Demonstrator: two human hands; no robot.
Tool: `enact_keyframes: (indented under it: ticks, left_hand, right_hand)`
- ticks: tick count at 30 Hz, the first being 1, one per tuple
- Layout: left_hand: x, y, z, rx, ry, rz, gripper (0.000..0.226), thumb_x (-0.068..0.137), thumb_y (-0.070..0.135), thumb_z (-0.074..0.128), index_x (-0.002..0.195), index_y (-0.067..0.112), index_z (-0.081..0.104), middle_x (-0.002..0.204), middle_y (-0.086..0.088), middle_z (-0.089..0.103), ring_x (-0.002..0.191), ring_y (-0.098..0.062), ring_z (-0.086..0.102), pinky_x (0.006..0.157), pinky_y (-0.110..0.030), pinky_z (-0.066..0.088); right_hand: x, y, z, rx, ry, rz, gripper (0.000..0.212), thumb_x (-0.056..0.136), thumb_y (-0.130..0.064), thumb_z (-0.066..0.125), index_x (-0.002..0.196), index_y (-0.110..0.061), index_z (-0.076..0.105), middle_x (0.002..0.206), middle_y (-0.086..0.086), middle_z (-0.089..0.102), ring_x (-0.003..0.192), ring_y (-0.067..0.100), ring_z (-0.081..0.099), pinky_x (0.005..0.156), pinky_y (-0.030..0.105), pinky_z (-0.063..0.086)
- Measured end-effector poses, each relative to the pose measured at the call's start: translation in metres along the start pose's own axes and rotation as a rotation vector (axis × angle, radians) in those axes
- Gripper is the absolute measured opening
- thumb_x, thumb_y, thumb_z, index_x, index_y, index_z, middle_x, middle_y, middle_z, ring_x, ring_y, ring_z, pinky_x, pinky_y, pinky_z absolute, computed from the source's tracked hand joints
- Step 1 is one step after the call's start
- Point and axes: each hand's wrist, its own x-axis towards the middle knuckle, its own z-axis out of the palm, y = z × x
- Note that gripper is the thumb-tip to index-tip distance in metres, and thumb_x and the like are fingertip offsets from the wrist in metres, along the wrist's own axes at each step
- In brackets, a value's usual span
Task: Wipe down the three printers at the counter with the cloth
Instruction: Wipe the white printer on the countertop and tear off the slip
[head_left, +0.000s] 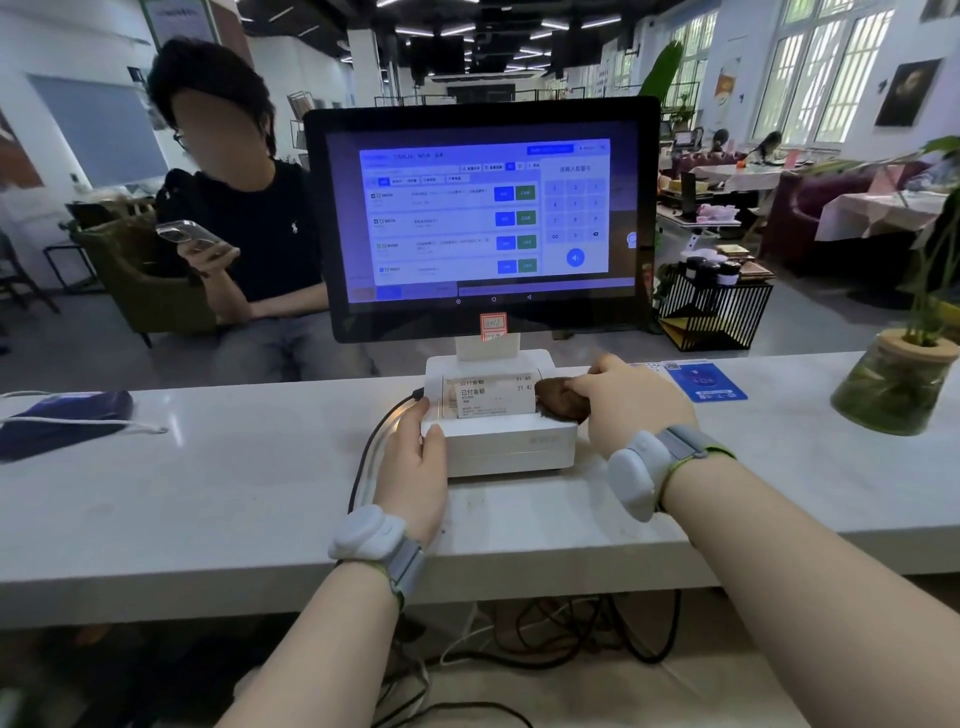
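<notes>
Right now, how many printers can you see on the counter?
1: the white printer on the counter below the monitor, between the left hand and the right hand holding the cloth. Others may be off-frame.

One view only, from a wide-angle camera worn on the person's head; it looks forward and down over the near edge of the white counter (208, 493) toward the room (841, 104) beyond; both forearms (779, 545) enter from the bottom edge, so the left hand (415, 457) and right hand (628, 410) sit close to the lens, at the printer (511, 447) in mid-frame; the screen (483, 218) faces the camera just above; lines bow near the corners, and the far room seems soft.
</notes>
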Motion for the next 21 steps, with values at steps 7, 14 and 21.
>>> enact_keyframes:
  ticks: [7,14,21]
  left_hand:
    - [-0.001,-0.001,-0.001,-0.022,-0.007,0.015,0.053,0.089,0.042,0.031,0.14,0.029,0.035,0.144,0.009,0.041,0.129,-0.007,0.037,0.102,-0.024,0.027]
    - [-0.002,-0.003,0.001,-0.042,-0.016,0.008,0.055,0.085,0.049,0.03,0.139,0.036,0.035,0.14,0.016,0.042,0.119,0.004,0.037,0.1,-0.021,0.027]
    - [-0.001,-0.004,0.0,-0.028,-0.015,0.018,0.054,0.086,0.047,0.03,0.138,0.035,0.036,0.137,0.017,0.041,0.121,0.002,0.036,0.101,-0.022,0.027]
  right_hand:
    - [-0.008,0.005,0.0,-0.042,-0.003,-0.036,0.038,0.08,-0.015,0.05,0.111,-0.036,0.057,0.111,-0.003,0.046,0.082,0.02,0.044,0.056,0.032,0.043]
    - [0.029,-0.003,-0.001,-0.058,-0.064,0.007,0.043,0.077,-0.018,0.049,0.114,-0.038,0.055,0.11,0.002,0.045,0.09,0.026,0.043,0.064,0.041,0.049]
    - [0.074,-0.009,0.011,0.016,-0.175,0.218,0.034,0.079,-0.047,0.056,0.111,-0.034,0.051,0.075,0.002,0.023,0.081,0.03,0.034,0.065,0.047,0.043]
